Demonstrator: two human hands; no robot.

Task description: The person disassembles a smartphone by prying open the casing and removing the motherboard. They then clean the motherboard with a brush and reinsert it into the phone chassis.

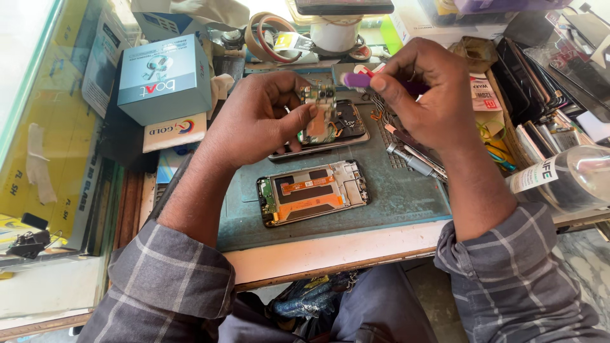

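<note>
A person in a plaid shirt works over a blue-green mat (394, 190) on a cluttered desk (330, 251). The left hand (254, 117) is closed on a small circuit board (319, 114), thumb and fingers pinching it upright above the mat's far edge. The right hand (429, 89), just beside it, grips a purple tool (356, 79) between thumb and forefinger, its tip near the board's top. Under the board an opened phone (343, 127) lies flat. A second phone frame (312, 192), its orange ribbon showing, lies near the mat's middle. Screwdrivers (413, 160) rest at the mat's right edge. A light-blue box (166, 79) stands at the far left, tape rolls (270, 35) along the desk's back edge, and a clear bottle (569, 178) lies at the right.
</note>
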